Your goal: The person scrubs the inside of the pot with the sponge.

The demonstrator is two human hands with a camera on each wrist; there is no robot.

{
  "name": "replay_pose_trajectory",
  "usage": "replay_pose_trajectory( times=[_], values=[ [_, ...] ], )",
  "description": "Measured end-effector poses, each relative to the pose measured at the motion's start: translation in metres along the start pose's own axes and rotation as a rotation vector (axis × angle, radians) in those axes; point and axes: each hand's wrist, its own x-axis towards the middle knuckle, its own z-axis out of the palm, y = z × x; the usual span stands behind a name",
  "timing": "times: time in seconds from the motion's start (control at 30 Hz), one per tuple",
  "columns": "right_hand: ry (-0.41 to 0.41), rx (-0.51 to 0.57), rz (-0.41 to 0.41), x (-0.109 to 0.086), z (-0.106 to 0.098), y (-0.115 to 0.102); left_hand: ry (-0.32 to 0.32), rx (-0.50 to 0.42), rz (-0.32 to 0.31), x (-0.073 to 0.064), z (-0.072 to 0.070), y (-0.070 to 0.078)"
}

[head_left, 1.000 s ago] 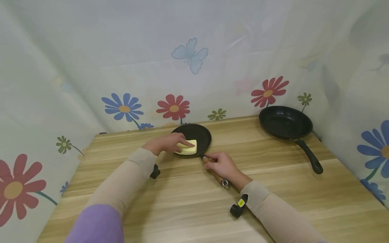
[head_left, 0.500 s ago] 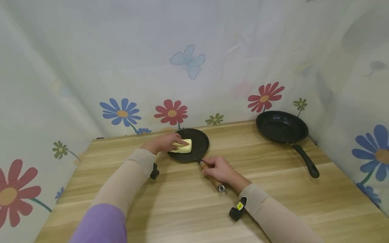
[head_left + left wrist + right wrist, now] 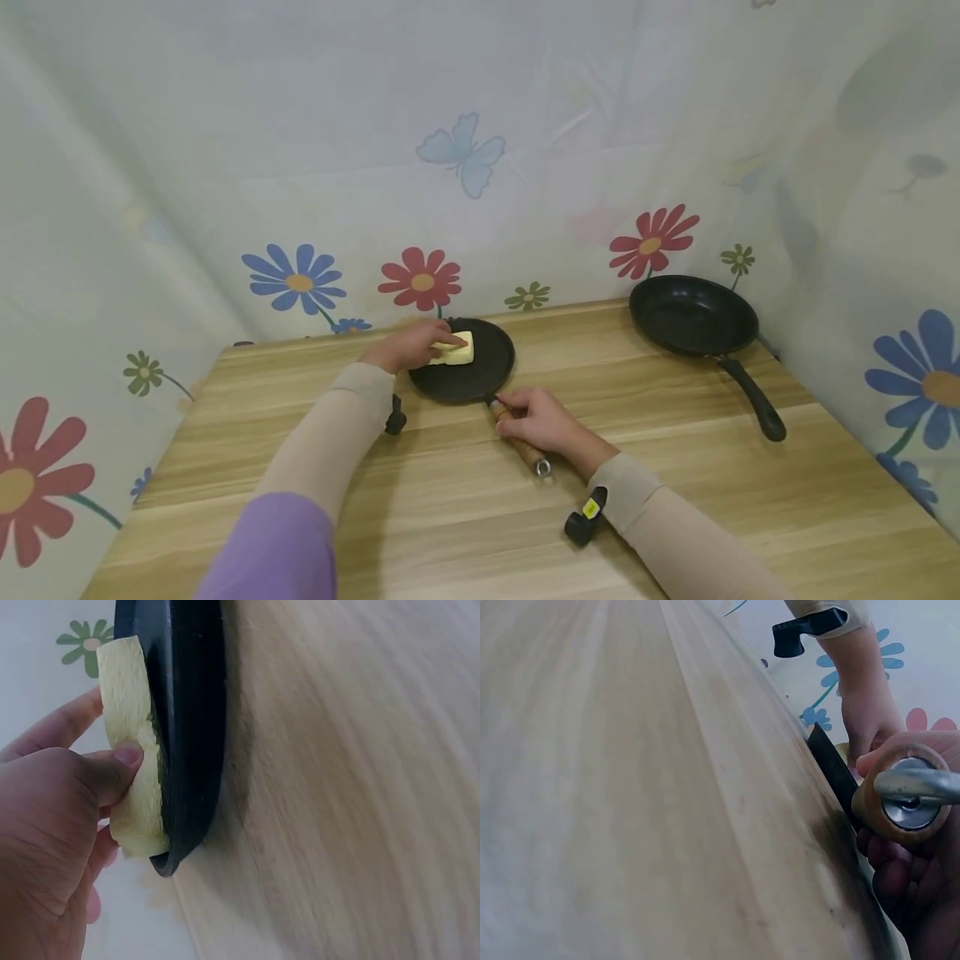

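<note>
My left hand pinches a pale yellow sponge and rests it on the black surface of a flat, shallow pan. In the left wrist view, the thumb lies across the near side of the sponge, and a dark green layer faces the pan. Lower right of the pan, my right hand grips its wooden handle, thumb and fingers around the part nearest the pan. A metal hanging ring at the handle's end fills the right side of the right wrist view.
A deeper black frying pan stands at the back right of the wooden table, its handle toward the front. A flower-patterned sheet hangs behind the table and along both sides.
The sponge first went left across the pan, then slightly toward its back, with my left hand holding it throughout. My right hand keeps its grip on the handle. The head view has tilted slightly.
</note>
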Motion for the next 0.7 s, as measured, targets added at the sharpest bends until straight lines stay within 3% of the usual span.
replay_pose_trajectory(
  times=[0.27, 0.43, 0.7],
  values=[
    [-0.015, 0.021, -0.014, 0.0, 0.0, 0.002, 0.035, 0.028, -0.011, 0.014, 0.003, -0.006],
    [-0.026, 0.025, -0.025, 0.0, 0.002, 0.004, 0.104, 0.023, 0.001, 0.021, 0.008, -0.008],
    [-0.045, 0.027, -0.042, 0.001, -0.001, 0.002, 0.148, 0.014, -0.109, 0.035, 0.016, -0.008]
  ],
)
